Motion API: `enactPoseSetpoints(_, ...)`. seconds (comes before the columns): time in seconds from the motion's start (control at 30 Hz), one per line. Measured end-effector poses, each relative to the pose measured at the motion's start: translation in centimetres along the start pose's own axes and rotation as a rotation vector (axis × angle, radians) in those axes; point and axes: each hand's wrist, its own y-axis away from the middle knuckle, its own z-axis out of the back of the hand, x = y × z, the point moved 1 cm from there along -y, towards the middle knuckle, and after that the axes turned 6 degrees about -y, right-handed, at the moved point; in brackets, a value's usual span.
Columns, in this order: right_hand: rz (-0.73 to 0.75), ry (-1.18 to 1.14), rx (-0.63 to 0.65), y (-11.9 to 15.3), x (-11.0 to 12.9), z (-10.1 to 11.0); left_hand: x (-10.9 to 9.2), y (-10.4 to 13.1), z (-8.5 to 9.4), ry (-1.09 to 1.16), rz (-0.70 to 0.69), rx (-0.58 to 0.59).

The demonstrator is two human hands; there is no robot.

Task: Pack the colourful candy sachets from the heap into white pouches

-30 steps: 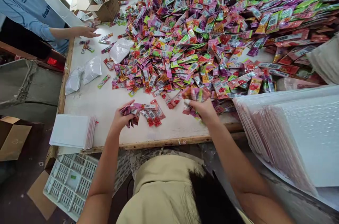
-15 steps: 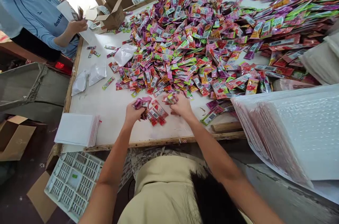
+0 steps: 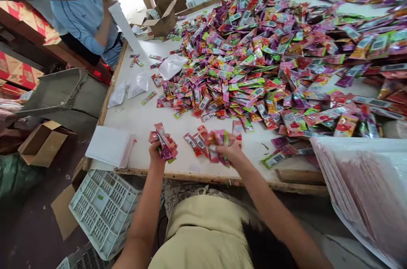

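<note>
My left hand (image 3: 155, 150) is closed round a bunch of small snack packets (image 3: 165, 141), raised a little over the near part of the white table (image 3: 133, 116). My right hand (image 3: 231, 150) grips another bunch of packets (image 3: 217, 144), slightly smeared by motion. Between the hands, several red packets (image 3: 195, 141) lie on the table, barcodes up. Beyond them spreads a big heap of pink, purple, red and green packets (image 3: 229, 61).
White mailers (image 3: 110, 146) are stacked at the near left corner; more bubble mailers (image 3: 365, 192) lie at right. Filled white pouches (image 3: 138, 85) rest near the left edge. A plastic crate (image 3: 103, 209) stands below. A co-worker (image 3: 92, 23) stands at far left beside an open carton (image 3: 162, 21).
My left hand has lifted its bunch away from the loose packets and turned it upright. The right hand holds a fuller-looking bunch. The co-worker's arm has gone up, and the view has swung left.
</note>
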Motion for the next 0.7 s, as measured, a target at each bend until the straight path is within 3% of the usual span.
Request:
enactPoseSetpoints(0.1,-0.152,0.118,0.201,0.1,-2.7,-5.0,0.2,0.1,-0.3,0.057,-0.028,0.059)
enactPoseSetpoints(0.17,-0.126,0.391,0.186,-1.1,-3.5,-6.8,0.0,0.1,-0.5,0.061,-0.054,0.068)
enactPoseSetpoints(0.23,-0.057,0.705,0.080,-3.3,-3.1,-6.7,-0.4,0.2,-0.4,0.044,-0.052,0.068)
enactPoseSetpoints(0.33,0.005,0.875,-0.144,-6.9,-0.8,-3.2,-0.9,0.4,0.1,-0.022,0.003,0.034)
enactPoseSetpoints(0.4,0.049,0.840,-0.240,-8.0,0.8,0.0,-0.5,0.3,0.3,-0.099,0.068,-0.026)
enactPoseSetpoints(0.5,0.169,0.566,-0.222,-6.5,1.6,3.1,1.4,0.1,-0.6,-0.252,0.129,-0.106)
enactPoseSetpoints(0.57,0.200,0.379,-0.168,-4.2,1.0,3.3,3.2,0.0,-1.9,-0.337,0.114,-0.108)
enactPoseSetpoints(0.7,0.106,0.134,-0.023,0.2,-1.0,1.0,6.2,0.5,-5.1,-0.484,0.068,0.008)
